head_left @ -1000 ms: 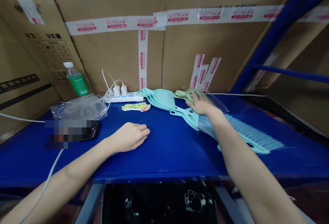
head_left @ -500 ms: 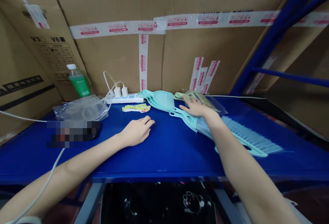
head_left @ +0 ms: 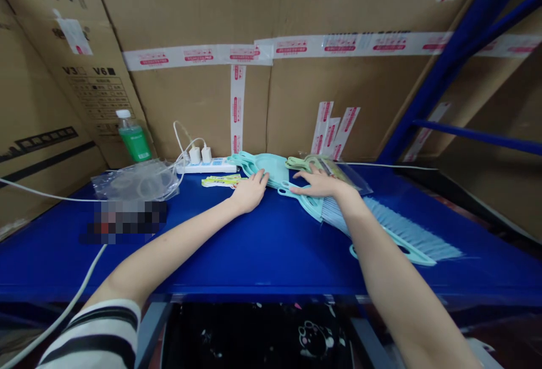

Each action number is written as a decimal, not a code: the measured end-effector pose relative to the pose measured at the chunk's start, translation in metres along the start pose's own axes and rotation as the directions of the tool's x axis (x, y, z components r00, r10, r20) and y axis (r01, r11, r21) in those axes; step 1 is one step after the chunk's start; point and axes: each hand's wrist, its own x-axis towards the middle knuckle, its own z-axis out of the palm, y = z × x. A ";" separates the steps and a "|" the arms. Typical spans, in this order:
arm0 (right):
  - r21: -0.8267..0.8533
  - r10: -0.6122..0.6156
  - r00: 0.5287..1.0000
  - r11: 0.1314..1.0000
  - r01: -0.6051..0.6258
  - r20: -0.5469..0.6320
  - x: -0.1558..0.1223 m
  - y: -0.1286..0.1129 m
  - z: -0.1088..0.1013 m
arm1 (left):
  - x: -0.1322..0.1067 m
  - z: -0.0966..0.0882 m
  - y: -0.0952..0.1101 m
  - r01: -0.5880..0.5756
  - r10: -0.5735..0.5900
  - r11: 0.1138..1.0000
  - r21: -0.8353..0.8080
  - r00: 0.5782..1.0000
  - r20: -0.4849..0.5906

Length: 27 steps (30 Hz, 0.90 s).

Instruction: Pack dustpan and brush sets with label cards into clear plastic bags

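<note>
My left hand (head_left: 250,191) reaches to the near left edge of the turquoise dustpans (head_left: 276,167), which look stacked at the back of the blue table. Its fingers are extended and hold nothing; I cannot tell whether they touch the plastic. My right hand (head_left: 319,183) has its fingers spread above the handle end of a turquoise hand brush (head_left: 308,202) with pale blue bristles. Just behind that hand lies a clear plastic bag (head_left: 354,177) with a green-handled item beside or inside it. The right forearm partly covers another brush (head_left: 417,233) at the right.
A white power strip (head_left: 220,166) with two plugged-in chargers stands by the cardboard wall (head_left: 190,98). Yellow-green wrappers (head_left: 220,180) lie before it. At the left are a green-labelled bottle (head_left: 134,137), a clear plastic bag (head_left: 135,180) and white cables. A blue metal post (head_left: 440,75) rises at right.
My left hand has moved right and forward from the bare tabletop to the dustpans' edge. My right hand has shifted slightly left, fingers still spread. The view has tilted up a little.
</note>
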 end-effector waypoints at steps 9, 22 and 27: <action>-0.032 -0.006 1.000 0.999 0.006 -0.009 0.003 -0.001 -0.002 | 0.021 -0.007 -0.008 -0.024 0.024 1.000 0.019 1.000 0.007; -0.062 -0.101 0.989 0.994 0.095 -0.107 0.006 0.000 0.002 | 0.005 -0.022 -0.016 -0.086 0.089 0.994 0.070 0.995 -0.045; -0.060 -0.139 0.981 0.989 0.132 -0.137 0.007 -0.003 0.003 | -0.025 -0.025 -0.024 -0.119 0.128 0.984 0.137 0.990 -0.064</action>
